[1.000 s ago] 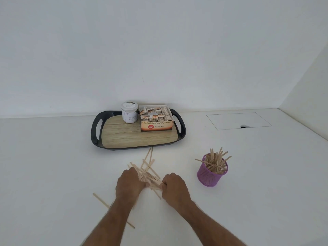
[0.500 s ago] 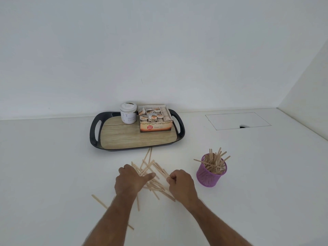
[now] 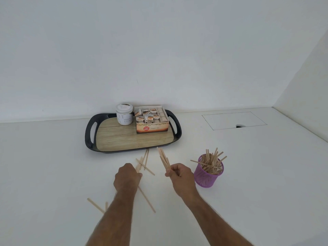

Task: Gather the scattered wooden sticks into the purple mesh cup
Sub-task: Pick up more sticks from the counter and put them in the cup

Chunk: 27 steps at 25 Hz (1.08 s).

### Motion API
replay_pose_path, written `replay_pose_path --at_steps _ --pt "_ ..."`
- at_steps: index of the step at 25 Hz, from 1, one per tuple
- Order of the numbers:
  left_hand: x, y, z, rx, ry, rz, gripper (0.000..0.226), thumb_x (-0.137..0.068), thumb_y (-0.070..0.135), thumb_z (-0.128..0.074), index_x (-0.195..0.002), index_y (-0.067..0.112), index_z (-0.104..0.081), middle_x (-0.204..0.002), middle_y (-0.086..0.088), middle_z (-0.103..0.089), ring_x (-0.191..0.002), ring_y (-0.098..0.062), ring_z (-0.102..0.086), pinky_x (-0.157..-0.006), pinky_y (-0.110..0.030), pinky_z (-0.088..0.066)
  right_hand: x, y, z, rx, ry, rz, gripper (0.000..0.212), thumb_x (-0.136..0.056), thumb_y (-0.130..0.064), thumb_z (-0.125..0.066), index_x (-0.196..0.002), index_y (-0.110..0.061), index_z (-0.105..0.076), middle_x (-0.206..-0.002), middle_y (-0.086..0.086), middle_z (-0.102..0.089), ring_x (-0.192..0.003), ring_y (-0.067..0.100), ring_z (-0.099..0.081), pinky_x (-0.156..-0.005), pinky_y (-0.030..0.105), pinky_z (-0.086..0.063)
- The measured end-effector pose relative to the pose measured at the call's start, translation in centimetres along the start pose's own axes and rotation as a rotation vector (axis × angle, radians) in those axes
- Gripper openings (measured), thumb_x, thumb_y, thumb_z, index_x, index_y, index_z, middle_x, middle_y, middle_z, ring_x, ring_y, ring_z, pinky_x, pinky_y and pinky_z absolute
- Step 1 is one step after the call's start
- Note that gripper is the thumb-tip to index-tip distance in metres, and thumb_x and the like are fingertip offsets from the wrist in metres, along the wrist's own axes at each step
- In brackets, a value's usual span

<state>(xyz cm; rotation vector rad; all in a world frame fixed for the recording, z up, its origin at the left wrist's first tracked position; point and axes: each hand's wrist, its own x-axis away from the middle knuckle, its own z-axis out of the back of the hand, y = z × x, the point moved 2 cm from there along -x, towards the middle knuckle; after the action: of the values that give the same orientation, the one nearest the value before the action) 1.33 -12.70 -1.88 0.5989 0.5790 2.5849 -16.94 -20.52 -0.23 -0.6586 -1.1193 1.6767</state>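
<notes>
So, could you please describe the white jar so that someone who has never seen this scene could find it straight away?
Start at the black tray with the wood-look floor, standing against the back wall. On it, at the back left, stands the white jar, right beside the open box of tea bags. It is the only round, lidded container there, and it has grey lettering on its side.

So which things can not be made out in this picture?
- Left hand, head view: its fingers curl away, so its hold on the sticks is hidden.
- Sticks under the left forearm: partly covered.
- Cup: stick count inside, too crowded.
- Jar label: small print unreadable.
- Both elbows: cut by the bottom edge.
</notes>
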Motion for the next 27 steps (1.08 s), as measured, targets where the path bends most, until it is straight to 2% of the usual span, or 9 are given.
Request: replay_pose_path --at_steps 3,6,9,11,14,16,20,23,27 --pt "-0.1 0.0 0.0 0.002 -0.003 -0.026 0.016 -0.080 0.021 -0.069 -0.087 0.013 -0.057 -0.098 -0.009 -0.068 -0.089 -0.031 -0.064 -0.069 -0.033 -0.049 0.1 -0.8 0.7 -0.154 0.017 0.035 0.012 -0.091 -0.012 -0.068 -0.083 -0.022 -0.069 -0.075 -0.006 -0.076 -0.063 0.003 -0.061 -0.056 0.014 -0.045" --pt "-0.2 0.1 -0.2 -0.050 -0.009 -0.075 0.012 -0.082 0.014 -0.063 -0.079 0.014 -0.052 -0.093 -0.008 -0.067 -0.090 -0.030 -0.065 -0.066 -0.031 -0.046 0.1 -1.5 1.8 -0.273 0.050 0.080 0.022 -0.090 -0.006 -0.068 -0.083 -0.027 -0.071 -0.076 -0.004 -0.076 -0.061 0.003 -0.059 -0.055 0.013 -0.043" --pt "-0.2 0.2 -0.5 -0.101 -0.016 -0.149 0.003 -0.082 0.009 -0.059 -0.084 0.011 -0.059 -0.085 -0.005 -0.065 -0.081 -0.027 -0.065 -0.064 -0.030 -0.048 0.1 -2.2 3.5 -0.346 0.109 0.124 0.033 -0.092 -0.007 -0.067 -0.078 -0.036 -0.076 -0.079 -0.001 -0.076 -0.068 0.004 -0.061 -0.062 0.012 -0.047" --pt "-0.2 0.2 -0.7 -0.134 -0.004 -0.192 0.011 -0.082 0.006 -0.055 -0.090 0.011 -0.061 -0.088 -0.006 -0.065 -0.084 -0.027 -0.065 -0.067 -0.031 -0.052 -0.2 -2.6 5.0 -0.379 0.172 0.143 0.037 -0.093 -0.008 -0.067 -0.078 -0.040 -0.076 -0.078 -0.001 -0.076 -0.070 0.005 -0.061 -0.066 0.014 -0.048" --pt "0.0 0.3 -0.8 -0.174 0.005 -0.237 0.018 -0.082 0.004 -0.053 -0.097 0.011 -0.061 -0.097 -0.006 -0.064 -0.091 -0.026 -0.064 -0.072 -0.032 -0.052 -0.9 -3.1 8.1 -0.455 0.277 0.179 0.021 -0.094 -0.006 -0.064 -0.088 -0.022 -0.075 -0.069 -0.006 -0.070 -0.059 0.013 -0.053 -0.061 0.029 -0.046" --pt "0.0 0.4 -0.8 -0.218 0.002 -0.272 0.020 -0.083 0.004 -0.053 -0.100 0.010 -0.061 -0.100 -0.007 -0.063 -0.094 -0.026 -0.064 -0.076 -0.031 -0.053 -1.5 -3.2 10.3 -0.480 0.342 0.216 0.012 -0.096 -0.006 -0.062 -0.097 -0.009 -0.074 -0.064 -0.011 -0.067 -0.051 0.011 -0.043 -0.053 0.025 -0.042" --pt "0.2 0.3 -0.9 -0.318 0.028 -0.343 0.021 -0.089 0.007 -0.050 -0.109 0.010 -0.057 -0.110 -0.008 -0.055 -0.104 -0.027 -0.058 -0.083 -0.032 -0.049 -2.1 -3.3 13.5 -0.542 0.415 0.249 0.020 -0.099 -0.005 -0.057 -0.096 -0.017 -0.073 -0.073 -0.010 -0.070 -0.058 0.005 -0.050 -0.054 0.014 -0.047" --pt "0.4 -0.1 -0.9 -0.368 0.047 -0.417 0.017 -0.092 0.009 -0.050 -0.108 0.015 -0.055 -0.111 -0.005 -0.055 -0.103 -0.024 -0.055 -0.084 -0.031 -0.048 -2.3 -2.9 14.3 -0.608 0.415 0.255 0.024 -0.100 -0.002 -0.053 -0.095 -0.019 -0.070 -0.073 -0.009 -0.070 -0.065 0.007 -0.058 -0.064 0.016 -0.051" --pt "0.6 -0.6 -1.1 -0.328 0.095 -0.513 0.012 -0.095 0.012 -0.048 -0.093 0.023 -0.045 -0.100 0.000 -0.061 -0.095 -0.021 -0.054 -0.081 -0.031 -0.048 -2.1 -1.9 14.0 -0.580 0.412 0.252 0.023 -0.101 -0.001 -0.051 -0.096 -0.016 -0.068 -0.079 0.000 -0.069 -0.072 0.012 -0.063 -0.072 0.022 -0.054"
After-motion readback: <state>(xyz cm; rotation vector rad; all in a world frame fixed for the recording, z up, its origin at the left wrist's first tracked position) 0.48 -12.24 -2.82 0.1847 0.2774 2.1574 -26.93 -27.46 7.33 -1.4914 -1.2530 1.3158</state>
